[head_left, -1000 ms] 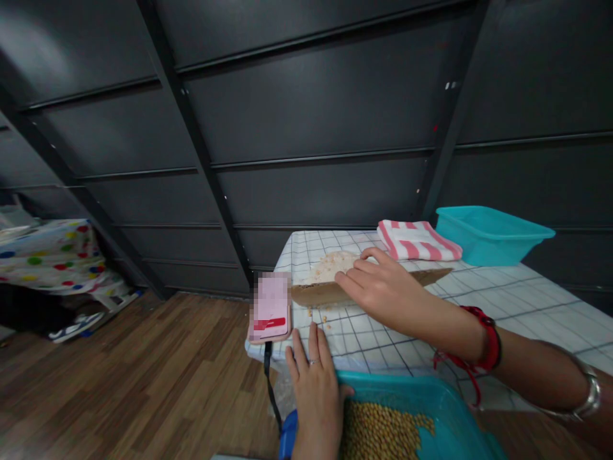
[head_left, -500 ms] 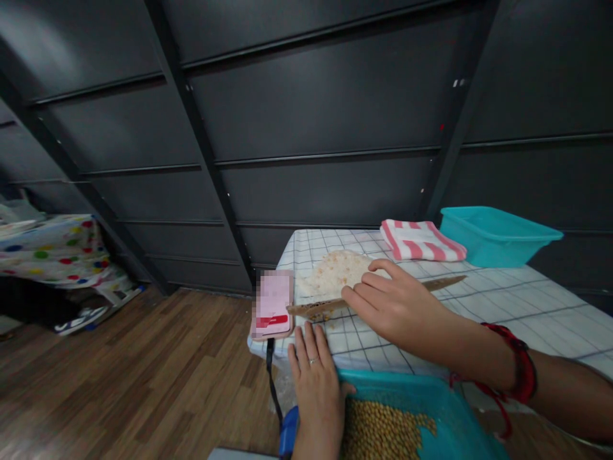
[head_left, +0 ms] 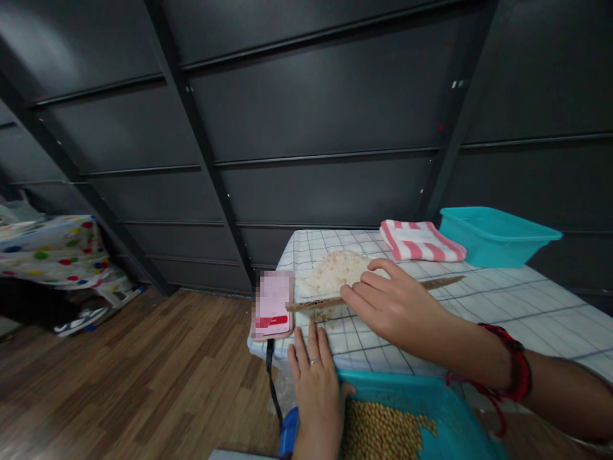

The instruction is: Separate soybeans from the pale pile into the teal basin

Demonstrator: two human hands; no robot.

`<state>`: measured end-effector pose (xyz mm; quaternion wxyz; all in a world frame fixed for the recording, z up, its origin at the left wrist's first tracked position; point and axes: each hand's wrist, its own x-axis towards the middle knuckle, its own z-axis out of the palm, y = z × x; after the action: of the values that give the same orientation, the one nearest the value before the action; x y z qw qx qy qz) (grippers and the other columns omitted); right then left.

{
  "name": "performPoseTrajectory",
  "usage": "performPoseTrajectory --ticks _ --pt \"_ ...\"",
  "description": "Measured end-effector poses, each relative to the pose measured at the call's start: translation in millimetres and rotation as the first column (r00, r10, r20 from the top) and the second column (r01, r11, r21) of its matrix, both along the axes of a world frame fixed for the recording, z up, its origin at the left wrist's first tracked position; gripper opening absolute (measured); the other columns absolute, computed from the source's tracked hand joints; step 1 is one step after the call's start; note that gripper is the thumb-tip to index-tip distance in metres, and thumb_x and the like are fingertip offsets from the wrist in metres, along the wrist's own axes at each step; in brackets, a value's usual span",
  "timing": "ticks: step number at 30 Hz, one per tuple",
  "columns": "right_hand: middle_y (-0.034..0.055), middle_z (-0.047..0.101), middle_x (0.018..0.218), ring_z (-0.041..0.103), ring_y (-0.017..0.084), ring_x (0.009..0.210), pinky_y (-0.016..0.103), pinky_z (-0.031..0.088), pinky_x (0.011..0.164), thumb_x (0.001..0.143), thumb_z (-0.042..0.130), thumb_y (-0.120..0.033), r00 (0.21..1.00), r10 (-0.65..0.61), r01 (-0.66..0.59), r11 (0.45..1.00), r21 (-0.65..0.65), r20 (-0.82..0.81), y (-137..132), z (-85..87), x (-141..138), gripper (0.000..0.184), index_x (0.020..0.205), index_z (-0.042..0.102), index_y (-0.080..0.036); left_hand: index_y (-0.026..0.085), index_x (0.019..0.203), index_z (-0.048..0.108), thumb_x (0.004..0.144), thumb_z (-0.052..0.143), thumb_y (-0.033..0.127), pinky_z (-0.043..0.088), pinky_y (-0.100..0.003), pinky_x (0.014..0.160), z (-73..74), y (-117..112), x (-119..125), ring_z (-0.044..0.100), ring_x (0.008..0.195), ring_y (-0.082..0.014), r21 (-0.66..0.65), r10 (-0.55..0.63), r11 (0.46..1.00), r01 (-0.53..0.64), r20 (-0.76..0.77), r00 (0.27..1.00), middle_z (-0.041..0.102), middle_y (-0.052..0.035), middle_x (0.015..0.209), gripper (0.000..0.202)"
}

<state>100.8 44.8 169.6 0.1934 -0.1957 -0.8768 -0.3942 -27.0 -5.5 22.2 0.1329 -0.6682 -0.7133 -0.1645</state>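
My right hand (head_left: 395, 303) is closed round a long, thin brown strip (head_left: 313, 305) that looks like cardboard. One end of the strip reaches the phone (head_left: 272, 305); the other sticks out to the right behind my hand. Just beyond it lies a pale, roundish flat layer with tan specks (head_left: 335, 271), which I cannot identify for certain. Small yellowish crumbs (head_left: 325, 314) are on the near side of the strip. My left hand (head_left: 316, 377) rests with fingers stretched out at the cloth's front edge, thumb by the rim of a teal bin (head_left: 402, 378) holding yellow-brown beans (head_left: 383, 431).
A checked white cloth (head_left: 507, 313) covers the table. At the back are a folded pink-striped towel (head_left: 421, 241) and another teal bin (head_left: 498, 239). A black cable (head_left: 272, 380) hangs beside the phone. Far left, a person's leg and shoe (head_left: 79, 321) show under a dotted tablecloth (head_left: 52, 249).
The brown strip has turned so that it looks thinner, more edge-on. My right hand has barely shifted, and my left hand stays at the cloth's edge.
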Motion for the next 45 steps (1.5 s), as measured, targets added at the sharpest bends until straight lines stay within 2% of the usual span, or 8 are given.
performPoseTrajectory --ticks 12,17,22,27,34,39,45 --pt "0.0010 0.056 0.060 0.048 0.016 0.057 0.034 0.031 0.068 0.079 0.039 -0.005 1.000 0.008 -0.008 1.000 -0.028 0.008 -7.0 0.9 3.7 0.023 0.073 0.059 -0.015 0.012 0.121 0.046 0.043 0.077 0.040 0.037 -0.051 0.097 -8.6 3.0 0.8 0.037 0.122 -0.0360 0.029 0.023 0.999 -0.022 -0.033 0.999 0.046 -0.0192 0.130 0.089" --pt "0.0013 0.057 0.061 0.048 0.016 0.058 0.034 0.030 0.068 0.079 0.039 -0.004 1.000 0.011 -0.010 0.999 -0.037 0.009 -5.4 -0.1 2.1 0.023 0.074 0.059 -0.015 0.013 0.123 0.045 0.045 0.077 0.039 0.037 -0.052 0.097 -5.1 1.9 0.2 0.036 0.123 -0.0367 0.006 0.011 1.000 -0.010 -0.012 1.000 0.046 -0.0156 0.131 0.088" --pt "0.0012 0.056 0.060 0.048 0.016 0.057 0.034 0.031 0.067 0.079 0.038 -0.003 1.000 0.002 -0.002 0.999 -0.053 0.009 -8.8 4.0 4.6 0.025 0.075 0.059 -0.014 0.014 0.123 0.045 0.042 0.077 0.044 0.036 -0.052 0.098 -9.2 2.3 -0.4 0.034 0.123 -0.0373 0.028 -0.007 1.000 0.006 0.018 1.000 0.050 -0.0121 0.129 0.092" --pt "0.0012 0.056 0.059 0.049 0.016 0.058 0.034 0.031 0.067 0.080 0.038 -0.004 1.000 -0.003 0.003 1.000 -0.019 -0.004 -6.2 1.5 2.5 0.024 0.075 0.059 -0.014 0.015 0.122 0.046 0.048 0.074 0.043 0.034 -0.053 0.099 -10.2 1.7 -0.9 0.034 0.124 -0.0363 0.031 0.002 1.000 -0.003 0.015 1.000 0.046 -0.0135 0.132 0.084" --pt "0.0006 0.056 0.060 0.048 0.016 0.058 0.034 0.031 0.070 0.077 0.041 -0.004 0.999 -0.013 0.017 0.996 -0.082 0.041 -12.0 1.9 6.5 0.020 0.074 0.058 -0.015 0.014 0.123 0.045 0.052 0.072 0.040 0.033 -0.053 0.099 -9.0 1.6 -1.0 0.034 0.124 -0.0359 -0.015 0.004 1.000 -0.004 -0.008 1.000 0.046 -0.0158 0.132 0.080" --pt "0.0014 0.056 0.061 0.048 0.017 0.059 0.035 0.031 0.071 0.076 0.041 -0.004 0.999 -0.020 0.022 0.997 -0.081 0.028 -14.1 5.7 15.2 0.021 0.075 0.058 -0.015 0.016 0.127 0.041 0.049 0.074 0.038 0.030 -0.053 0.101 -17.4 3.5 -0.8 0.027 0.127 -0.0368 0.006 0.009 1.000 -0.009 0.001 1.000 0.046 -0.0106 0.133 0.088" --pt "0.0018 0.057 0.063 0.049 0.017 0.061 0.034 0.031 0.071 0.076 0.041 -0.003 1.000 -0.024 0.025 0.996 -0.089 0.010 -8.2 2.3 18.6 0.021 0.077 0.059 -0.014 0.021 0.129 0.037 0.053 0.072 0.035 0.033 -0.053 0.100 -10.5 2.0 -2.4 0.029 0.126 -0.0374 -0.023 -0.034 0.999 0.035 0.018 0.999 0.047 -0.0036 0.133 0.085"
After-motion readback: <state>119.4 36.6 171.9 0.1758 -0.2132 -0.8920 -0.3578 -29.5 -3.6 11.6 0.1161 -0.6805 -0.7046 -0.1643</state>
